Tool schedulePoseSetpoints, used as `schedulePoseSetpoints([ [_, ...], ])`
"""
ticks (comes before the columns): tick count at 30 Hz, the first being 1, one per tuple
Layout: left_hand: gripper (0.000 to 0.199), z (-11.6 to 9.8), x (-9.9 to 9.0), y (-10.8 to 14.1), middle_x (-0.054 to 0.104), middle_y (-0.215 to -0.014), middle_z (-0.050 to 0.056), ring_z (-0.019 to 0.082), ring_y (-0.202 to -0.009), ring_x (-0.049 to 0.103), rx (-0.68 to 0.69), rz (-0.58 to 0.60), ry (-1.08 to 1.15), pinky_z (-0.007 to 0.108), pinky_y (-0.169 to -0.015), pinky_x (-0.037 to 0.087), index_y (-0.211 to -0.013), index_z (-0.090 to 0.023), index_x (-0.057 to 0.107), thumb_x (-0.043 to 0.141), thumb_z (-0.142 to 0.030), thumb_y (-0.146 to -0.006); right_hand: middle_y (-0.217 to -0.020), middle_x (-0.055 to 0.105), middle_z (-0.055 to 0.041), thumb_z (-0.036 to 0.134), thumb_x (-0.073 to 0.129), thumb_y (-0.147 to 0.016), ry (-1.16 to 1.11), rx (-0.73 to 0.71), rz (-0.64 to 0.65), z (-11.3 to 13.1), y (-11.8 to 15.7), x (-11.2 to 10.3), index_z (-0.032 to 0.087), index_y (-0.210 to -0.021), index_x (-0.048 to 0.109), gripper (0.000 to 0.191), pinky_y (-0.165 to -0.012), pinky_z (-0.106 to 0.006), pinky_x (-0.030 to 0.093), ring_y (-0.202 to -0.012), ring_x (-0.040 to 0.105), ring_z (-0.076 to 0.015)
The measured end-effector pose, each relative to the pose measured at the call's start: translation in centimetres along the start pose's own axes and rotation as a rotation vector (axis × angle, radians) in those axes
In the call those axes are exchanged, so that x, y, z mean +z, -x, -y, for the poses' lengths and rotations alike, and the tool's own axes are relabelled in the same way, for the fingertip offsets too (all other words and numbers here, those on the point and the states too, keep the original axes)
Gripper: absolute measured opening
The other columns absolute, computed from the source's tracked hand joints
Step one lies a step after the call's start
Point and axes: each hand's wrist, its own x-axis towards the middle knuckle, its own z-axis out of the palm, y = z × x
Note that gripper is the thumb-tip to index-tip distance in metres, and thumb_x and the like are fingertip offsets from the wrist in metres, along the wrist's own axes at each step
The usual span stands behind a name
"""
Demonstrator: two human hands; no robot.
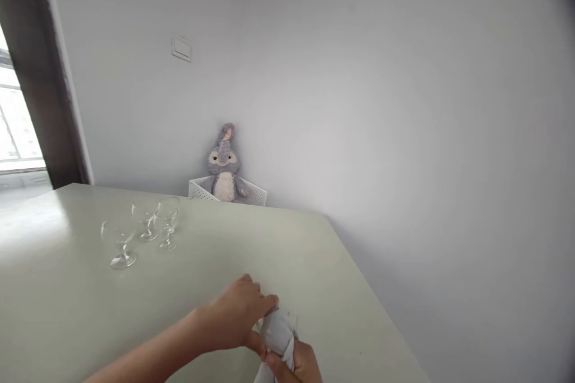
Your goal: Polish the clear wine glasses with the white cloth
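Observation:
Near the table's front edge, my left hand (238, 314) reaches in from the left, its thumb and forefinger curved around a clear glass (293, 322). A white cloth (276, 332) is bunched against this glass and covers most of it, so only bits of its transparent edge show. My right hand (300, 365) is closed on the cloth at the bottom of the view, its thumb close to my left thumb. Further back on the left, several short-stemmed glasses stand upright on the table, the nearest being a stemmed glass (123, 260).
The pale green table (251, 245) has its right edge along a grey wall (381, 131). Behind its far edge, a grey plush toy (224, 158) sits in a white perforated basket (256, 194). A light switch (181, 48) is on the wall, and a window (15, 114) lies far left.

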Motion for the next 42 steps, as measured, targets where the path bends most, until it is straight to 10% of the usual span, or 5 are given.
schedulePoseSetpoints([
  [7, 0.043, 0.1, 1.7, -0.8, 0.061, -0.089, 0.004, 0.020, -0.092, 0.054, 0.162, -0.437, -0.363, 0.051, -0.103, 0.011, -0.116, -0.018, 0.045, 0.053, -0.038, -0.079, -0.062, 0.059, -0.0039, 0.050, 0.069, -0.058, -0.643, 0.335, -0.029, 3.8, -1.9, -0.7, 0.014, -0.083, 0.065, 0.045, -0.054, -0.026, 0.040, -0.053, 0.050, -0.0146],
  [23, 0.042, 2.8, 1.1, 0.7, 0.061, -0.073, 0.004, 0.018, -0.074, 0.057, 0.117, -0.321, -0.295, 0.042, -0.085, 0.035, -0.120, -0.018, 0.043, 0.041, -0.040, -0.085, -0.061, 0.052, 0.0012, 0.040, 0.067, -0.064, -0.622, 0.365, 0.040, 5.4, -2.5, 0.3, 0.016, -0.085, 0.060, 0.033, -0.052, -0.022, 0.034, -0.052, 0.042, -0.0102],
  [31, 0.041, 4.6, -2.8, 1.2, 0.055, -0.055, -0.004, 0.008, -0.049, 0.050, 0.141, 0.250, 0.440, 0.018, -0.050, 0.035, -0.090, -0.020, 0.059, 0.030, -0.048, -0.087, -0.053, 0.046, 0.0038, 0.035, 0.065, -0.066, 0.009, 0.020, 0.294, 5.2, -2.2, -0.6, 0.015, -0.056, 0.057, 0.024, -0.050, -0.021, 0.026, -0.053, 0.035, -0.0087],
  [37, 0.038, 3.1, -0.9, 1.1, 0.058, -0.075, 0.004, 0.017, -0.076, 0.053, 0.081, -0.255, -0.269, 0.037, -0.082, 0.036, -0.125, -0.023, 0.039, 0.035, -0.034, -0.088, -0.058, 0.053, 0.0019, 0.041, 0.069, -0.062, -0.672, 0.409, 0.048, 6.0, -3.0, 0.5, 0.016, -0.080, 0.060, 0.033, -0.051, -0.023, 0.034, -0.049, 0.043, -0.0101],
  [42, 0.043, 4.4, -3.0, 1.3, 0.050, -0.056, -0.002, 0.012, -0.056, 0.047, 0.078, -0.002, 0.091, 0.024, -0.060, 0.039, -0.118, -0.024, 0.048, 0.041, -0.047, -0.083, -0.055, 0.052, 0.0022, 0.039, 0.065, -0.067, -0.284, 0.132, 0.147, 5.9, -1.4, 0.5, 0.016, -0.074, 0.062, 0.024, -0.051, -0.022, 0.031, -0.049, 0.040, -0.0099],
])
